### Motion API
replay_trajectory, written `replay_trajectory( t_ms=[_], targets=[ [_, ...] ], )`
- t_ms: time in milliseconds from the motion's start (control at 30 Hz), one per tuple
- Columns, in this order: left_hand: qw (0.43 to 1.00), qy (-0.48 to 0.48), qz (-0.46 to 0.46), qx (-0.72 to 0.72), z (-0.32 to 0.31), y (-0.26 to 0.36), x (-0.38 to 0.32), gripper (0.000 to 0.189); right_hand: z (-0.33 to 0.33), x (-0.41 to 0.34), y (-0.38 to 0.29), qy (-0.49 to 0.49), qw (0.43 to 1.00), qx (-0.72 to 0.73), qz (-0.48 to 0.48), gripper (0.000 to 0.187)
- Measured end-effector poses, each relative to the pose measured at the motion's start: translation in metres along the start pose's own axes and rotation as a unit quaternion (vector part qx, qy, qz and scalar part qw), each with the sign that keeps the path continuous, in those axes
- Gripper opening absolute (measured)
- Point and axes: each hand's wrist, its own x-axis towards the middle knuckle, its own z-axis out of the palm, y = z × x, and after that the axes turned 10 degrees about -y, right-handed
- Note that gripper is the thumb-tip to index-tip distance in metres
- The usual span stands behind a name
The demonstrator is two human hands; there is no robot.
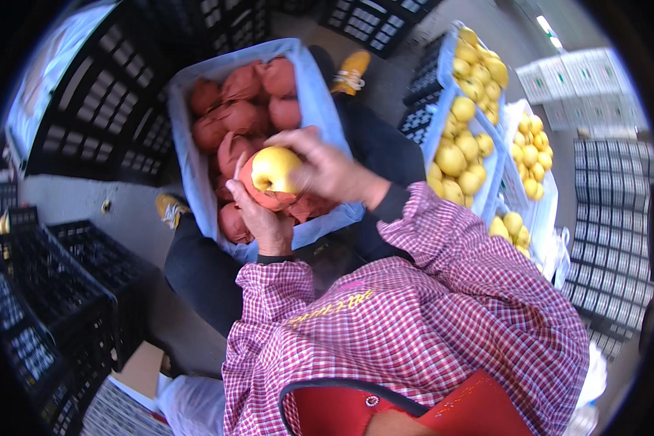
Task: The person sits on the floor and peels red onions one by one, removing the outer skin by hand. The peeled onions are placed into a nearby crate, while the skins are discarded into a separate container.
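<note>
My left hand (267,223) cups a yellow apple (277,163) from below, with red-brown paper (270,199) still around its underside. The paper looks torn along its edge, and the apple's stem hollow is bare. Blurred by motion, my right hand (332,169) lies against the apple's upper right side; whether its fingers grip anything is unclear. Beneath both hands is a crate lined with pale blue sheeting (327,114), between my knees. Several fruits wrapped in red-brown paper (242,117) fill it, some hidden behind my hands.
At my right, blue-lined crates hold bare yellow apples (460,152), with another lined container of yellow apples (531,155) beyond. Black plastic crates (103,103) stand at left, more (82,256) lower down. Stacked white boxes (572,82) are at far right. Cardboard (141,370) lies lower left.
</note>
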Motion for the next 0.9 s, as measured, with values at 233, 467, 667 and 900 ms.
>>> replay_trajectory(
  t_ms=[233, 467, 667, 900],
  targets=[
    [0.978, 0.01, 0.084, 0.191, 0.002, 0.002, 0.002, 0.055, 0.023, -0.024, 0.013, 0.153, 0.918, 0.348, 0.111, 0.05],
    [0.849, -0.077, 0.104, 0.512, 0.045, 0.008, -0.021, 0.053, -0.021, -0.083, 0.012, 0.198, 0.66, 0.725, -0.023, 0.059],
    [0.808, -0.305, 0.251, 0.438, 0.092, -0.038, -0.062, 0.064, -0.148, -0.19, 0.041, 0.279, 0.68, 0.667, -0.118, 0.06],
    [0.511, -0.202, 0.17, 0.818, 0.005, -0.081, 0.019, 0.029, -0.309, -0.294, 0.105, 0.486, 0.726, -0.206, 0.441, 0.089]
  ],
)
